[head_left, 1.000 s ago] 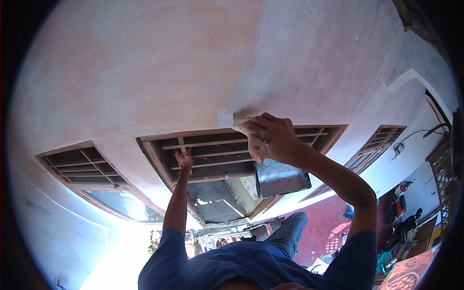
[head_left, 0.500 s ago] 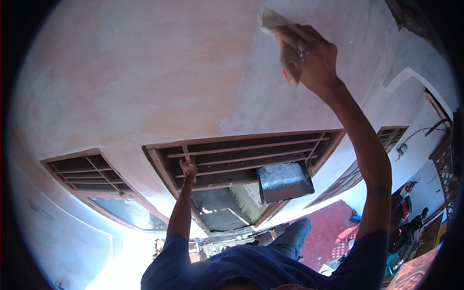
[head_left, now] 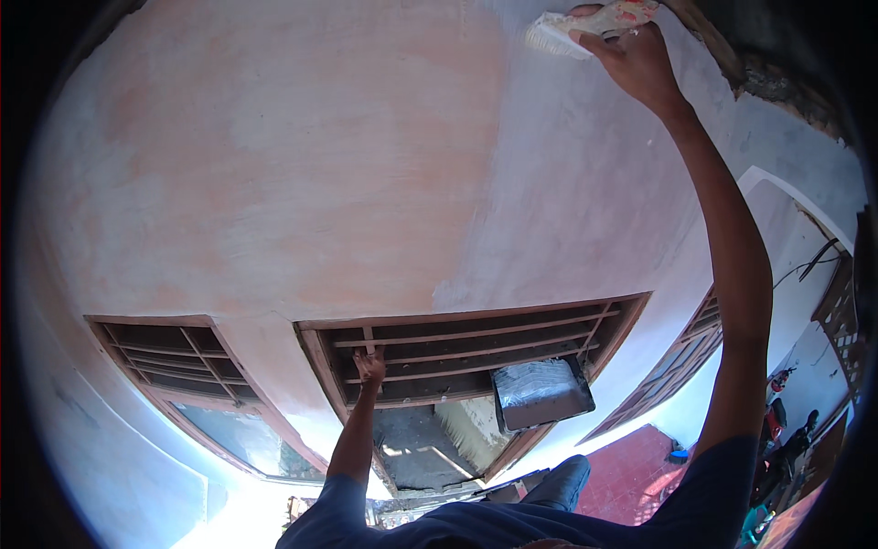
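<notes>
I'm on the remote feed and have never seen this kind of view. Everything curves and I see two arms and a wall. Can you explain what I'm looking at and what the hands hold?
This is one picture from a wide fisheye camera worn on a person's head. That lens bends straight edges toward the rim, so the flat wall looks rounded. There is no machine: the two arms in blue sleeves are the wearer's own, coming in from the bottom edge.

The right hand is stretched high up and holds a wide paintbrush with its bristles against the wall. The wall is pinkish on the left and paler grey-white on the right, near the brush.

The left hand grips a bar of the window grille below. A grey paint tray sits at that window. A second window is further left.
</notes>
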`<state>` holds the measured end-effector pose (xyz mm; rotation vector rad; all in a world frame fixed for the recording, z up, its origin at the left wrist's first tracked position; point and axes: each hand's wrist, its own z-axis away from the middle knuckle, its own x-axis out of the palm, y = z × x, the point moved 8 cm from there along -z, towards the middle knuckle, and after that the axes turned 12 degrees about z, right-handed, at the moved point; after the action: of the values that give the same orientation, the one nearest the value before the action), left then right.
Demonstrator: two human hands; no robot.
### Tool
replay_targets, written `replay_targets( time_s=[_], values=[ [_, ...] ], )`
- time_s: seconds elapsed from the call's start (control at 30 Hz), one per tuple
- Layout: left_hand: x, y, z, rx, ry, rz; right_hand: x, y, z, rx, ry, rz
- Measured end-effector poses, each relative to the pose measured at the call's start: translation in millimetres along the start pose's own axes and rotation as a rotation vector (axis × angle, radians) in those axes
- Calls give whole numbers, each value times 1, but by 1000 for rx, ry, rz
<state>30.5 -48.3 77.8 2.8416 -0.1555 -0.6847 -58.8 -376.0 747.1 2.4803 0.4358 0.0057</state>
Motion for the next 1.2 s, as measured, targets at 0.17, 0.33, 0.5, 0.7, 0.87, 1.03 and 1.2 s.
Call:
replay_targets(
  time_s=[0.17, 0.33, 0.5, 0.7, 0.87, 1.03, 1.2],
  values=[
    [2, 4, 5, 84, 61, -98, -33, 42, -66, 91, 353, 367],
    [1, 0, 12, 106, 95, -54, -16, -32, -11, -89, 356, 65],
    [-11, 0, 6, 54, 33, -75, -13, -150, 94, -235, -226, -420],
    [1, -8, 6, 27, 2, -63, -42, -63, 20, 53, 243, -324],
    [-5, 5, 2, 27, 35, 4, -49, -29, -55, -60, 562, 55],
    [-4, 2, 5, 15, 28, 11, -10, -57, -49, 134, -28, 250],
    [-7, -8, 16, 80, 114, -54, -16, -121, 17, -165, -102, -294]
  ],
)
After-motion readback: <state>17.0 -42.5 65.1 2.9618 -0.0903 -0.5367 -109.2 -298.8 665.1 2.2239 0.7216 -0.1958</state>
